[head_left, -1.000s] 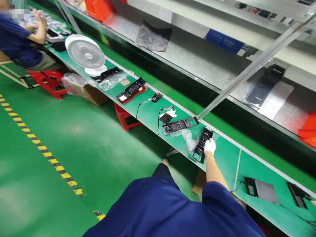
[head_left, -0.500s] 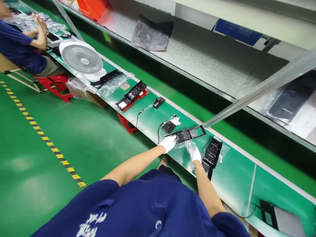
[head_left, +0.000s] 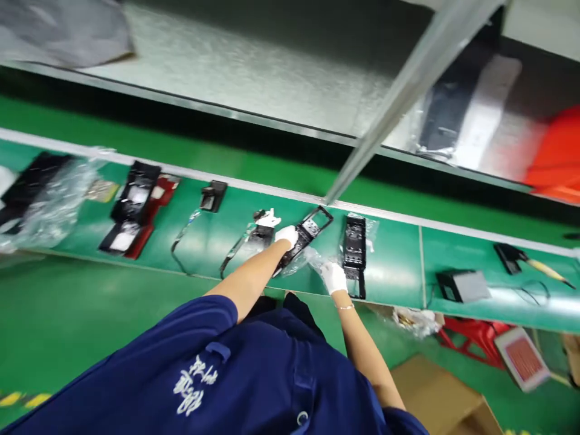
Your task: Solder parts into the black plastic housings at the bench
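A long black frame (head_left: 310, 227) lies tilted over the green bench, its open end toward the back rail. My left hand (head_left: 287, 237), in a white glove, is closed on the frame's side. Thin clear plastic (head_left: 302, 261) spreads beside the frame, and my gloved right hand (head_left: 333, 277) pinches its right end. Just right of that hand, a second black frame (head_left: 354, 244) lies on clear wrap. Left of my left hand are a dark flat part (head_left: 260, 237) with a cable and a white piece (head_left: 268, 219). The fingertips are small and partly blurred.
Farther left on the bench (head_left: 389, 266) are a small black module (head_left: 214, 196), a black tray (head_left: 136, 193) on a red holder, and bagged parts (head_left: 58, 199). At right stand a grey box (head_left: 464, 286) and a yellow-handled tool (head_left: 544, 269). A metal post (head_left: 389, 109) rises behind.
The head view has swung right, bringing the grey box, tool and cardboard box into sight; the fan and co-worker have left it. The held frame now slants more steeply.
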Demonstrator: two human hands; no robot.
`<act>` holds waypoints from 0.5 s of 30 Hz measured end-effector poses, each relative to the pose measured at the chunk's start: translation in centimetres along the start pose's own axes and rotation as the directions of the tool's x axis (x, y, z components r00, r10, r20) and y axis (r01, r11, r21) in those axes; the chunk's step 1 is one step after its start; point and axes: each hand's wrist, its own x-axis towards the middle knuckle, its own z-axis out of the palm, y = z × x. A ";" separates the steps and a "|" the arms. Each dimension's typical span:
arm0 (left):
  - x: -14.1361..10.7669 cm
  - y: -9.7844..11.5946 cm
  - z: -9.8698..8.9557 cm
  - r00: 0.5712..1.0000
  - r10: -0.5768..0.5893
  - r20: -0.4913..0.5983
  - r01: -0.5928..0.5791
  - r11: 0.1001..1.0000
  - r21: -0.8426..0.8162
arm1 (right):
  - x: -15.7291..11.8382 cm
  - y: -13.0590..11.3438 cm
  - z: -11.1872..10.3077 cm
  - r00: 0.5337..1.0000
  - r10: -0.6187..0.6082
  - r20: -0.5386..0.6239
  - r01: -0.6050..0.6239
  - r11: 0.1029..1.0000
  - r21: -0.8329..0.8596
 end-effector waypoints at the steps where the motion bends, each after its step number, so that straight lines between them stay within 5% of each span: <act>1: 0.8 0.3 0.5 1.000 0.001 0.013 -0.001 1.000 0.006 | 0.0 0.5 -0.1 1.000 0.018 -0.017 -0.018 1.000 0.005; 8: 1.6 1.3 3.0 0.999 0.029 -0.037 -0.033 0.992 -0.122 | -0.3 4.0 -2.5 0.995 0.026 -0.094 -0.032 0.997 -0.069; 15: -2.5 1.6 2.4 0.973 0.039 -0.226 -0.111 0.943 -0.314 | 2.4 3.1 -9.7 0.938 -0.255 -0.236 0.235 0.966 -0.110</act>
